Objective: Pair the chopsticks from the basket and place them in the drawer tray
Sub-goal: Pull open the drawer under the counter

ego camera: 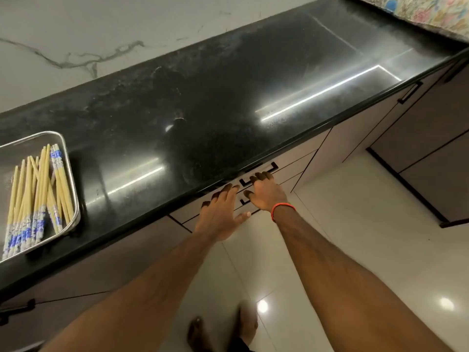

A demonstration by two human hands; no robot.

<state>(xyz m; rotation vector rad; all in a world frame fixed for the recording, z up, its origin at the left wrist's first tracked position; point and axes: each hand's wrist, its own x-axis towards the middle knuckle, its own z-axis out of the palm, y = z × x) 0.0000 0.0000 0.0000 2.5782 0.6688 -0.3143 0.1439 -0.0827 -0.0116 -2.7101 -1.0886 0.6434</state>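
Observation:
A metal basket (66, 141) sits at the left end of the black countertop (203, 110) and holds several pale chopsticks (38, 194) with blue-and-white patterned ends, lying loosely mixed. Both my hands are under the counter's front edge, at a stack of shut drawers (291, 161). My left hand (220, 214) is spread, with its fingertips against a drawer front. My right hand (266, 191), with a red band at the wrist, lays its fingers over a black drawer handle (244, 183). Neither hand holds a chopstick. No drawer tray shows.
Grey cabinet fronts with black handles (411, 92) run along below the counter to the right. A glossy white tiled floor (355, 250) lies below, with my feet (223, 326) on it. A marble wall (101, 34) backs the counter. Patterned cloth (431, 11) lies at the top right.

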